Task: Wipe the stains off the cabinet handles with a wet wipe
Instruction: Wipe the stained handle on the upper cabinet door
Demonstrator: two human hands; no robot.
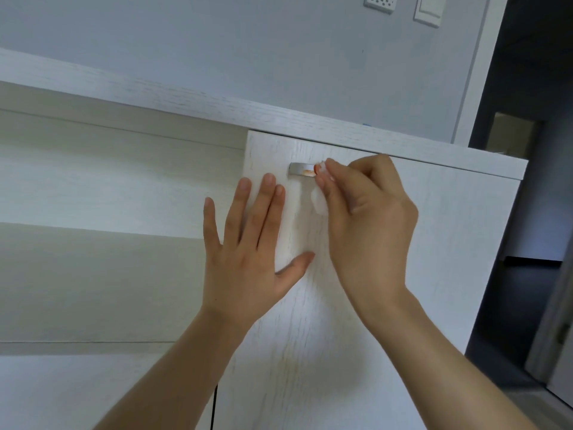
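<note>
A white wood-grain cabinet door (356, 274) fills the middle of the view, hung under a long white top board (186, 97), with a pale wall above and a switch plate (429, 10) at the upper right. The left hand (248, 240) lies flat on the door, fingers (268, 197) straight and spread, just below and to the left of the handle; it holds nothing and seems to steady the door. The right hand (369, 218) has its fingers curled and pinched around a crumpled wet wipe (321, 193), pressing the wipe's upper end against the right end of the metal cabinet handle (299, 169), while the rest of the wipe hangs below the fingertips. An orange-red stain (308, 172) shows on the handle just beside the wipe, so the handle is not yet clean. To do this step well, the wipe should likely be drawn leftward over the stain with firm pressure — keeping a clean fold of the wipe on the metal rather than the soiled part — and run along the handle's lower edge and front face, where residue could linger. The flat left hand should keep the door from swinging under that pressure.
</note>
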